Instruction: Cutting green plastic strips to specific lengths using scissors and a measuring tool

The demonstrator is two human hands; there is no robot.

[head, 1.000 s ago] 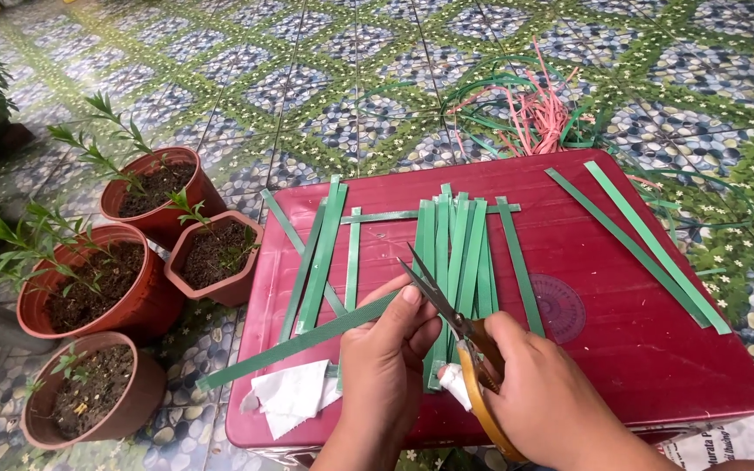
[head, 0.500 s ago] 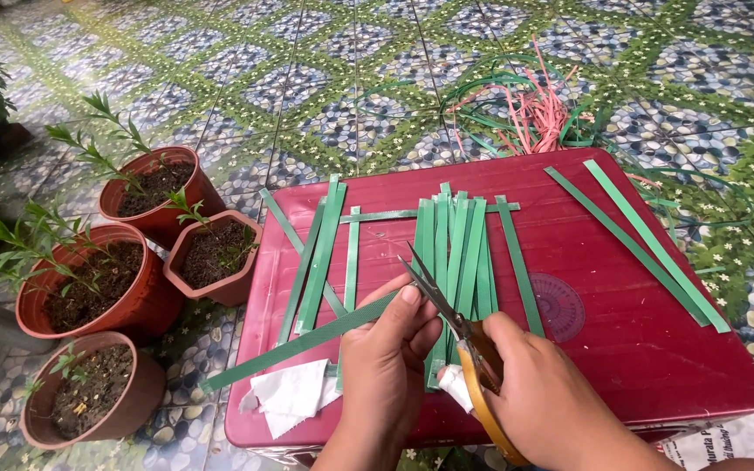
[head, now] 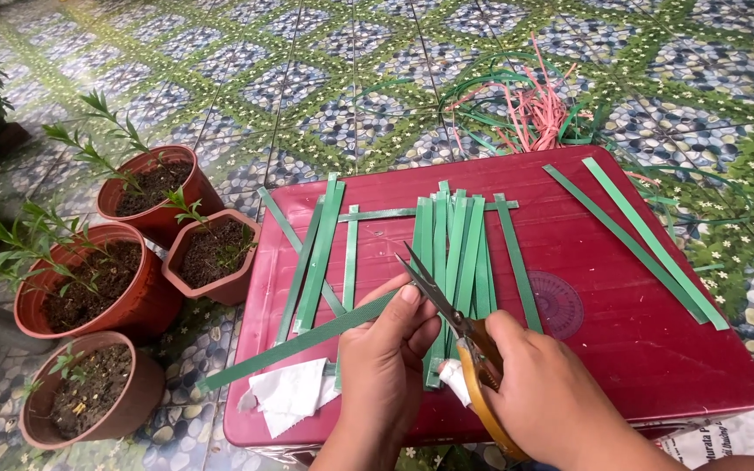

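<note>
My left hand (head: pixel 383 366) pinches one end of a long green plastic strip (head: pixel 294 344) that slants down to the left over the edge of a red plastic table (head: pixel 621 331). In my right hand (head: pixel 544 403) are yellow-handled scissors (head: pixel 447 310), blades parted, tips just right of my left fingers by the strip's end. Behind them, several green strips (head: pixel 455 240) lie side by side on the table, crossed by one horizontal strip.
Two long green strips (head: pixel 639 235) lie diagonally on the table's right part. A crumpled white cloth (head: pixel 294 394) sits at the front left. Several terracotta pots with plants (head: pixel 146 262) stand on the tiled floor at left. Loose pink and green strips (head: pixel 530 109) lie beyond the table.
Hardly anything differs: both hands, the scissors and the held strip stay in nearly the same place as in the earlier frames.
</note>
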